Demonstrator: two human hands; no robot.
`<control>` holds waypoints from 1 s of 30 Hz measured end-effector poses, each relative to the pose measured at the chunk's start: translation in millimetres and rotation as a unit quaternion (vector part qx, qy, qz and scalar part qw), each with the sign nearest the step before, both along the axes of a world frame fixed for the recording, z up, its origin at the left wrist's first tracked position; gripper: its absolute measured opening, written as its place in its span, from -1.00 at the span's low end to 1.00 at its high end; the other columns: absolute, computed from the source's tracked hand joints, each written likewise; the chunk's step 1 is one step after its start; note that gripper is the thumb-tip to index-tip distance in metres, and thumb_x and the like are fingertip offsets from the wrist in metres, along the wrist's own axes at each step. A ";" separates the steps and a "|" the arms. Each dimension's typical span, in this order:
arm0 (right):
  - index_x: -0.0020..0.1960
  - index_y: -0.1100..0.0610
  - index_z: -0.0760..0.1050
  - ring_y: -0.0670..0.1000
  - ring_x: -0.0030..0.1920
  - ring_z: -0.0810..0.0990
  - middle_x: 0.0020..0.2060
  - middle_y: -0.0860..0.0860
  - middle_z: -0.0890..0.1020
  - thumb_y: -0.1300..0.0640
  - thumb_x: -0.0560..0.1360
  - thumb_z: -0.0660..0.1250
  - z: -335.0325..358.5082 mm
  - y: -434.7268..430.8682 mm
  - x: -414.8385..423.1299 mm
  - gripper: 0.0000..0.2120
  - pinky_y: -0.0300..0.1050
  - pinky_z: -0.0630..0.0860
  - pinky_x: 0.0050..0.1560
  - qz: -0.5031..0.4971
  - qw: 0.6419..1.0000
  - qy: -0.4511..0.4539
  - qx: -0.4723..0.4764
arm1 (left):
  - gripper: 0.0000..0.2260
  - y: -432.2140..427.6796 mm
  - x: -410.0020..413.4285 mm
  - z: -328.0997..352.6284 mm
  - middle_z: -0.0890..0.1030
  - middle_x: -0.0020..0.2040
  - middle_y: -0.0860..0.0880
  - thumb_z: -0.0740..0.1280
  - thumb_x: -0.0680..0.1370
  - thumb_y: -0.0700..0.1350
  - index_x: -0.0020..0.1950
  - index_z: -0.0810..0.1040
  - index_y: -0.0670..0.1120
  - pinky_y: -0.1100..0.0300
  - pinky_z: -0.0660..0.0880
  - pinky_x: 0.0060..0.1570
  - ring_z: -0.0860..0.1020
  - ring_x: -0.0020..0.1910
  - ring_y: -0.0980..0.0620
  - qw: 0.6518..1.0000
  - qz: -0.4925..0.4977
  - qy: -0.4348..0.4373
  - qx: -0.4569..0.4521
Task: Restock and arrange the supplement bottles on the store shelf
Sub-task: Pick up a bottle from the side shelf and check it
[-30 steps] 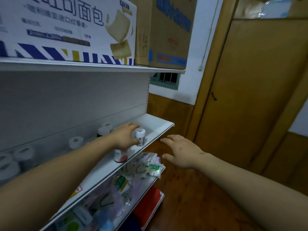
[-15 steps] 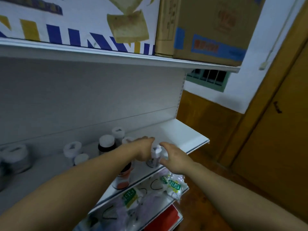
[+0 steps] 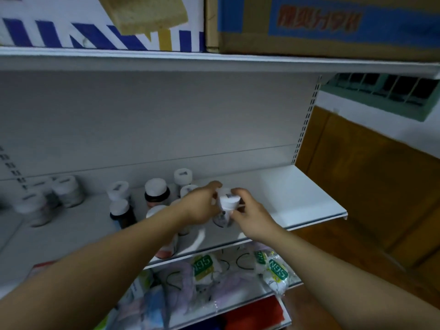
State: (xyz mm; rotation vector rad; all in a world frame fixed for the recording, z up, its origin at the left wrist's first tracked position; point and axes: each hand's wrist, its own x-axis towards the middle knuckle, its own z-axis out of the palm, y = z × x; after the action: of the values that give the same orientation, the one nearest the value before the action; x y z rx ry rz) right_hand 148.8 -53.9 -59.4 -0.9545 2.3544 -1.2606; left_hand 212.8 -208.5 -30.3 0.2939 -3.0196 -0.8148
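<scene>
On the middle shelf (image 3: 309, 201), near its front edge, a small white-capped bottle (image 3: 227, 206) stands between both hands. The left hand (image 3: 202, 208) wraps it from one side, the right hand (image 3: 252, 215) pinches its cap from the other, so both grips are closed on this bottle. Behind and to the left, a cluster of capped bottles (image 3: 156, 192) already stands upright, and a blurred group (image 3: 64, 190) sits farther left. I judge the restocking partly done: the right part of this shelf is bare. Below, the lower shelf (image 3: 294, 284) carries packed masks (image 3: 276, 270).
</scene>
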 end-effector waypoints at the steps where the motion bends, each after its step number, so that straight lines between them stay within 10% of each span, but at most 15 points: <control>1: 0.34 -0.04 0.29 0.00 0.02 0.54 0.13 0.03 0.54 0.21 0.53 0.23 7.3 1.1 0.1 -0.59 -0.29 0.46 -0.11 -0.001 1.000 -0.007 -0.030 | -0.44 -0.1 4.5 2.0 0.50 0.29 -0.07 0.35 0.49 -0.05 0.42 0.22 -0.08 0.12 0.42 0.21 0.49 0.23 -0.04 0.999 0.015 0.036 0.036; 6: 0.14 -0.34 0.28 0.03 0.12 0.55 0.19 0.01 0.53 0.18 0.54 0.25 51.3 5.6 17.0 -0.58 0.15 0.52 0.16 0.018 0.991 -0.027 -0.128 | -0.34 11.1 42.1 30.7 0.54 0.20 -0.03 0.42 0.41 -0.23 0.44 0.23 0.02 0.06 0.51 0.19 0.53 0.17 0.06 0.970 0.014 0.125 0.209; 14: 0.15 -0.16 0.37 -0.01 0.07 0.55 0.10 -0.02 0.52 0.25 0.58 0.17 123.5 -5.6 103.6 -0.69 -0.05 0.60 0.03 0.084 0.957 -0.053 -0.272 | -0.33 15.1 140.7 89.5 0.59 -0.01 0.06 0.49 0.36 -0.24 0.20 0.29 0.37 0.10 0.55 0.05 0.60 0.04 0.04 0.921 0.029 0.284 0.264; 25: 0.05 -0.22 0.40 0.04 -0.06 0.57 -0.03 0.10 0.53 0.18 0.59 0.16 176.4 1.0 201.2 -0.73 0.12 0.59 -0.04 0.098 0.956 -0.011 -0.277 | -0.41 27.1 242.9 128.9 0.49 -0.01 0.02 0.40 0.40 -0.16 0.19 0.30 0.44 0.23 0.53 -0.04 0.57 -0.01 0.10 0.894 -0.010 0.332 0.300; 30: 0.08 -0.20 0.42 0.00 -0.08 0.59 -0.06 0.05 0.55 0.18 0.60 0.13 197.0 16.8 219.0 -0.73 -0.14 0.59 -0.14 0.131 0.945 0.000 -0.299 | -0.41 44.3 264.0 151.2 0.52 -0.17 0.18 0.41 0.32 -0.17 0.15 0.35 0.42 0.30 0.56 -0.20 0.57 -0.15 0.18 0.873 -0.026 0.377 0.307</control>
State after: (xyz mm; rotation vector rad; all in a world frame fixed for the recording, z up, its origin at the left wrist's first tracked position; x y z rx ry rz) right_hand 367.8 -37.2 137.5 -1.3799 1.7748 -1.8921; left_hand 476.8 -164.3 121.0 -0.1079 -1.9962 -1.4592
